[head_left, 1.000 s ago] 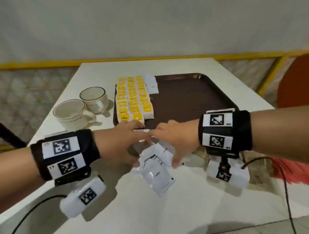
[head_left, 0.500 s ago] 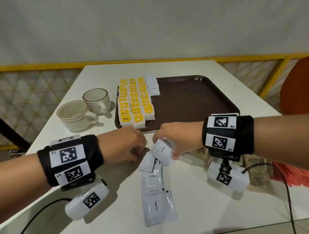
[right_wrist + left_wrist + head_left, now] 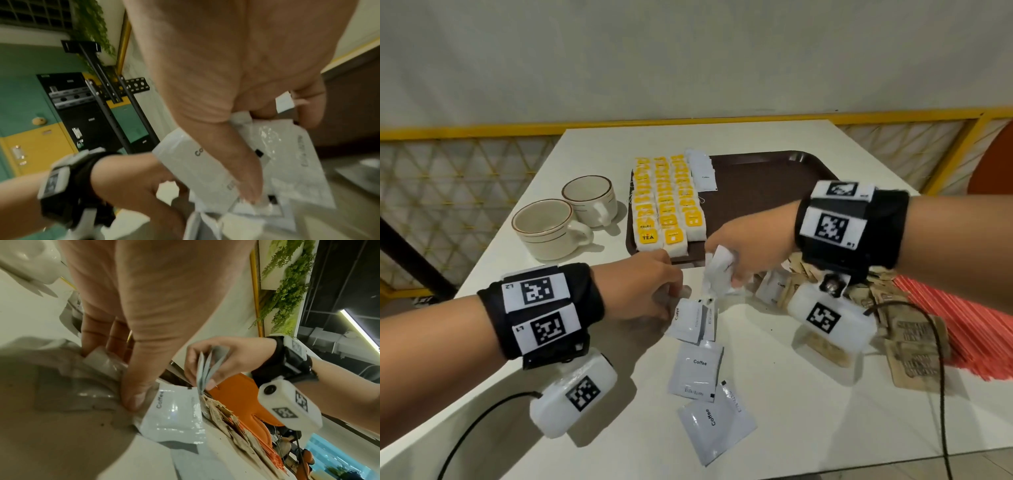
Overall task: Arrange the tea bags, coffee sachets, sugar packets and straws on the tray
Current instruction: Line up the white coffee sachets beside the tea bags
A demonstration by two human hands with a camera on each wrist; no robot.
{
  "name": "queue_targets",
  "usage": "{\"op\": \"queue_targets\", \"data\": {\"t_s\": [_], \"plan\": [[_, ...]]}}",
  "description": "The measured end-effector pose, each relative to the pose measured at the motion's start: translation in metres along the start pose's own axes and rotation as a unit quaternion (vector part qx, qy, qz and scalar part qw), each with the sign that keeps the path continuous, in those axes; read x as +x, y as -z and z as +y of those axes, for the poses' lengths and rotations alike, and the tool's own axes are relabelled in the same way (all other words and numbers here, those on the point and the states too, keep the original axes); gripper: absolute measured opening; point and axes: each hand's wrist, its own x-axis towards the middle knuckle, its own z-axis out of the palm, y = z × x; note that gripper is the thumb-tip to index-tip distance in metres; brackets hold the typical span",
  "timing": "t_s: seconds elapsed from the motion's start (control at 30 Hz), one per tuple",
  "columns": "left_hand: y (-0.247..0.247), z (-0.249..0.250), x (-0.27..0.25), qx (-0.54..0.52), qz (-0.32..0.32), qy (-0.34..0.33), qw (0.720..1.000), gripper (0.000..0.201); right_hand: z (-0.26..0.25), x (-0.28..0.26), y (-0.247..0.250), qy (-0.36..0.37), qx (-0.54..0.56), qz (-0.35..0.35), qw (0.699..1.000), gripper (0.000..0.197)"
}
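White, glossy coffee sachets printed "Coffee" are split between both hands and the white tabletop [image 3: 774, 394]. The right hand [image 3: 750, 250] grasps a small fan of sachets [image 3: 717, 270] upright between thumb and curled fingers, just above the table's surface and near the front rim of the dark brown plastic tray [image 3: 763, 192]; the left wrist view shows the same bunch [image 3: 205, 369] pinched edge-on. The left hand [image 3: 640, 291] is low on the table, its thumb [image 3: 133, 392] and fingers closed on a flat sachet [image 3: 107, 361], with a further sachet [image 3: 174, 413] lying just beside the thumb. Three more loose sachets trail toward the near edge: one by the left fingertips [image 3: 690, 320], one in the middle [image 3: 697, 371], and one tilted nearest the camera [image 3: 717, 423].

On the tray's left part, yellow-labelled tea bags [image 3: 666, 205] stand in three tidy rows, and a short stack of white sachets [image 3: 702, 169] sits at the far end, just right of the rows. Brown paper sugar packets [image 3: 914, 346] lie in a loose heap on the table under and beyond the right wrist, touching a bundle of thin red straws [image 3: 969, 329] at the right edge. Two cream ceramic cups with brown rim lines [image 3: 565, 219] stand left of the tray, close together.
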Motion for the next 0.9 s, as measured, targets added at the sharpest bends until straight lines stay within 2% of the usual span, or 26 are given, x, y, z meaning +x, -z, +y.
{"op": "queue_targets", "data": {"t_s": [0.07,0.2,0.33,0.47,0.63,0.73,0.8,0.9], "plan": [[0.0,-0.001,0.001,0.003,-0.002,-0.002,1.0,0.028,0.0,-0.011,0.014,0.035,0.07,-0.011,0.997,0.02],[0.002,-0.003,0.003,-0.001,-0.005,-0.017,1.0,0.019,-0.024,-0.032,0.006,0.136,0.185,-0.1,0.968,0.026],[0.003,-0.002,0.002,-0.028,0.005,-0.026,0.999,0.018,-0.054,-0.034,-0.043,0.235,0.102,-0.145,0.956,0.039],[0.004,0.0,0.0,-0.031,0.02,-0.032,0.999,0.023,-0.06,-0.032,-0.072,0.254,0.076,-0.202,0.943,0.03],[0.002,0.0,-0.001,0.003,0.028,-0.029,0.999,0.015,-0.06,-0.025,-0.074,0.24,-0.015,-0.163,0.957,0.025],[0.003,0.001,0.0,0.003,0.032,-0.017,0.999,0.032,-0.056,-0.021,-0.068,0.212,-0.044,-0.147,0.965,0.024],[0.004,0.002,-0.001,-0.022,0.043,-0.002,0.999,0.027,-0.052,-0.022,-0.063,0.21,-0.02,-0.119,0.97,0.02],[0.009,0.001,-0.004,-0.103,0.082,0.018,0.991,0.023,-0.04,-0.031,-0.047,0.185,0.085,-0.047,0.978,0.013]]}}
